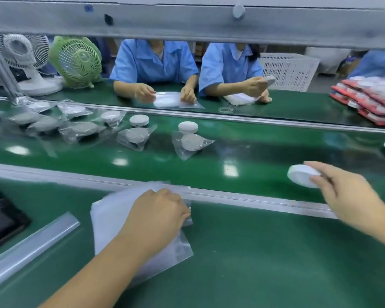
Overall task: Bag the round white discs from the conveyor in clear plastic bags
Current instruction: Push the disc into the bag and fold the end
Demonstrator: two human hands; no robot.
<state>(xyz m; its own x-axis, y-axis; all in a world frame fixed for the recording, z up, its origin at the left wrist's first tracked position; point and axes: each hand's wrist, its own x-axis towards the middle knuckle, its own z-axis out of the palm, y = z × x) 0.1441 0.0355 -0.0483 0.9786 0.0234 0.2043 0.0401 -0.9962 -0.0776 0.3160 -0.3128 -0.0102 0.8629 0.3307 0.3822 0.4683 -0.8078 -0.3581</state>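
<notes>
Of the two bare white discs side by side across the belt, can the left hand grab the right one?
Probably not straight away. The left hand is busy pinching the clear bags, and a bagged disc lies just in front of the bare disc.

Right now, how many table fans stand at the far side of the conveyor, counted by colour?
White table fan: 1
Green table fan: 1
Total: 2

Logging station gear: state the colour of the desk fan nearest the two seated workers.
The fan is light green, seen in the head view.
</notes>
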